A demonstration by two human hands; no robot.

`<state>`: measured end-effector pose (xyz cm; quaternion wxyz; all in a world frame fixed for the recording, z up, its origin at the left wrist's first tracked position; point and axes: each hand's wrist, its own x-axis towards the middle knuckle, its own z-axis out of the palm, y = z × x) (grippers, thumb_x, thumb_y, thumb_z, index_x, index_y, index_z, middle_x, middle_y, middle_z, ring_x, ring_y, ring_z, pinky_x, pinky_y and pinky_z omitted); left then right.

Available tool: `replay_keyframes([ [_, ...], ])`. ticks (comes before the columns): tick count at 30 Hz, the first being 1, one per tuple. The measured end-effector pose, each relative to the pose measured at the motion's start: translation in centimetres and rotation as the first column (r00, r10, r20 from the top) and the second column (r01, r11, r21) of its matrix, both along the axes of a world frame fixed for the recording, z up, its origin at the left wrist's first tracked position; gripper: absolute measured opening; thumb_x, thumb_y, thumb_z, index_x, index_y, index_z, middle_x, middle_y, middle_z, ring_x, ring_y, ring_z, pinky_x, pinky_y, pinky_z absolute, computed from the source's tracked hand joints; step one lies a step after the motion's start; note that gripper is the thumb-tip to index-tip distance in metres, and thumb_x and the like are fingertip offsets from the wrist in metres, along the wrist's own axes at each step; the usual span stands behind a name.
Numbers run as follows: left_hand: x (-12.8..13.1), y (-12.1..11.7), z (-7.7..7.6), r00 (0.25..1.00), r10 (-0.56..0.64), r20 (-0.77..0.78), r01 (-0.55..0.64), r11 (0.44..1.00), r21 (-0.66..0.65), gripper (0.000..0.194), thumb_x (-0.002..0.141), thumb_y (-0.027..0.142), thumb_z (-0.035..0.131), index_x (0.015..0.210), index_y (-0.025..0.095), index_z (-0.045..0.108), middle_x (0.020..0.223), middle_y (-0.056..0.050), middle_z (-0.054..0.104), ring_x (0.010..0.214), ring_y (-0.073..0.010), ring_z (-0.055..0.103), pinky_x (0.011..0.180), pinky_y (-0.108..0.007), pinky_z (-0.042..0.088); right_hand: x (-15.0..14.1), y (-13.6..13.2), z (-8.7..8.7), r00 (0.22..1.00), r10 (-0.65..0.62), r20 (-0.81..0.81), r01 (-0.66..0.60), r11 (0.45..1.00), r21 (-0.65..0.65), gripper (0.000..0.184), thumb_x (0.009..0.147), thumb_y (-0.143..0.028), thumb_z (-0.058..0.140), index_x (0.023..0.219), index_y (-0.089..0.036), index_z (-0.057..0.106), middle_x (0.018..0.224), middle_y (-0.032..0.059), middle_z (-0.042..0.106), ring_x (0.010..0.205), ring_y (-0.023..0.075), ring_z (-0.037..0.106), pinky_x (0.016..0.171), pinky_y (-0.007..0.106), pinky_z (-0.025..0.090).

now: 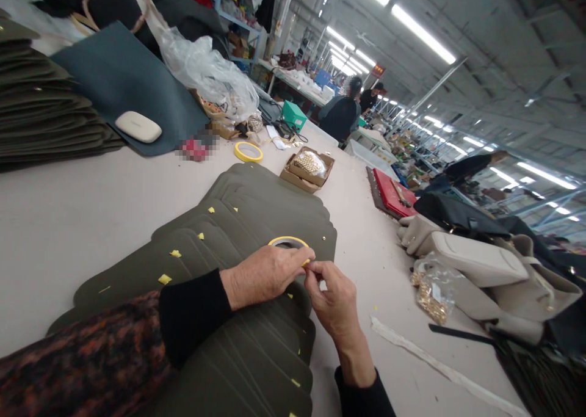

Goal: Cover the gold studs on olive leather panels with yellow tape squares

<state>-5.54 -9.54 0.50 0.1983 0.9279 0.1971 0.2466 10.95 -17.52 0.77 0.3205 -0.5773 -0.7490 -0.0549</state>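
A roll of yellow tape (289, 240) is held in my left hand (259, 276), its ring showing beyond the fingers. Close against those fingertips, my right hand (336, 298) pinches at the tape's end; the tiny bit between thumb and finger is mostly covered. Both hands are above a fanned-out pile of dark olive flat panels (274, 200), overlapping like steps across the table. Small yellow tape pieces (175, 254) are stuck on several panels. A small round metal stud (324, 239) shows near the right edge of the top panel.
Behind the panels are another yellow tape roll (248, 152) and a cardboard box (307, 168) of gold hardware. A tall stack of dark panels (41, 105) and a white case (138, 127) stand left. Beige bags (476, 258) and a pale strip (425, 356) lie right. People work farther back.
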Motion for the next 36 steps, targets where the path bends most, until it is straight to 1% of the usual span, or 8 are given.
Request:
replay_keyframes([
  [6, 0.4, 0.1, 0.1, 0.998, 0.05, -0.038, -0.052, 0.997, -0.049, 0.01, 0.094, 0.016, 0.043, 0.091, 0.017, 0.053, 0.086, -0.002, 0.063, 0.082, -0.0164, 0.061, 0.073, -0.026, 0.046, -0.2, 0.0, -0.6, 0.996, -0.062, 0.063, 0.058, 0.996, 0.07, 0.017, 0.087, -0.013, 0.047, 0.084, -0.017, 0.063, 0.068, 0.0029, 0.063, 0.062, 0.0139, 0.059, 0.061, 0.025, 0.047],
  [10, 0.6, 0.1, 0.2, 0.993, 0.1, -0.055, -0.096, 0.994, 0.058, 0.014, 0.094, 0.016, 0.041, 0.087, 0.018, 0.054, 0.082, -0.002, 0.06, 0.074, -0.0163, 0.059, 0.066, -0.026, 0.044, -0.9, -0.1, -0.2, 0.968, -0.174, -0.182, 0.174, 0.985, -0.019, 0.015, 0.083, -0.019, 0.052, 0.08, -0.018, 0.066, 0.067, 0.0017, 0.065, 0.059, 0.0128, 0.059, 0.06, 0.024, 0.048],
  [14, 0.6, -0.1, 0.4, 0.992, 0.123, -0.015, -0.119, 0.981, 0.155, 0.019, 0.094, 0.017, 0.038, 0.087, 0.018, 0.055, 0.079, -0.002, 0.058, 0.069, -0.0153, 0.056, 0.061, -0.026, 0.042, -0.9, 0.7, -0.1, 0.779, -0.324, -0.537, 0.207, 0.941, -0.268, 0.017, 0.079, -0.029, 0.057, 0.076, -0.016, 0.067, 0.06, 0.0, 0.064, 0.051, 0.012, 0.056, 0.051, 0.023, 0.048],
  [18, 0.4, -0.6, 0.3, 0.993, 0.117, 0.027, -0.12, 0.975, 0.187, 0.017, 0.095, 0.017, 0.039, 0.087, 0.018, 0.054, 0.079, -0.001, 0.058, 0.07, -0.0147, 0.055, 0.061, -0.025, 0.042, 1.6, 1.6, -1.5, 0.612, -0.456, -0.646, 0.262, 0.888, -0.379, 0.021, 0.073, -0.035, 0.063, 0.072, -0.014, 0.068, 0.057, 0.0002, 0.062, 0.05, 0.0126, 0.056, 0.048, 0.025, 0.05],
  [21, 0.5, -0.6, -0.1, 0.988, 0.137, -0.077, -0.119, 0.972, 0.205, 0.013, 0.093, 0.014, 0.043, 0.088, 0.018, 0.054, 0.079, -0.002, 0.06, 0.071, -0.0163, 0.056, 0.06, -0.026, 0.043, 3.9, 1.7, -2.8, 0.56, -0.489, -0.669, 0.177, 0.859, -0.48, 0.029, 0.071, -0.042, 0.068, 0.075, -0.013, 0.07, 0.058, 0.0015, 0.063, 0.048, 0.0126, 0.056, 0.046, 0.025, 0.05],
  [26, 1.0, -0.3, -0.9, 0.954, 0.126, -0.272, -0.07, 0.976, 0.207, 0.01, 0.09, 0.01, 0.048, 0.088, 0.018, 0.055, 0.085, -0.007, 0.062, 0.081, -0.0219, 0.057, 0.062, -0.03, 0.046, 5.4, 1.2, -3.8, 0.678, -0.466, -0.568, 0.134, 0.838, -0.528, 0.033, 0.074, -0.045, 0.065, 0.081, -0.013, 0.071, 0.059, 0.002, 0.064, 0.049, 0.013, 0.055, 0.046, 0.024, 0.045],
  [30, 1.1, -0.5, -1.0, 0.95, 0.092, -0.299, -0.035, 0.981, 0.19, 0.008, 0.089, 0.011, 0.05, 0.088, 0.018, 0.055, 0.086, -0.007, 0.062, 0.082, -0.0233, 0.057, 0.063, -0.032, 0.047, 5.2, 1.3, -3.6, 0.809, -0.457, -0.37, 0.223, 0.82, -0.527, 0.029, 0.079, -0.042, 0.058, 0.08, -0.016, 0.072, 0.063, 0.0033, 0.068, 0.058, 0.0174, 0.061, 0.054, 0.027, 0.047],
  [36, 0.9, -0.5, -0.8, 0.953, 0.068, -0.295, -0.013, 0.983, 0.182, 0.01, 0.089, 0.01, 0.049, 0.087, 0.017, 0.055, 0.085, -0.007, 0.062, 0.079, -0.0235, 0.057, 0.063, -0.033, 0.047, 4.7, 2.0, -2.6, 0.936, -0.346, -0.066, 0.287, 0.856, -0.43, 0.021, 0.083, -0.03, 0.052, 0.081, -0.021, 0.071, 0.077, 0.0036, 0.074, 0.07, 0.0193, 0.067, 0.066, 0.029, 0.048],
])
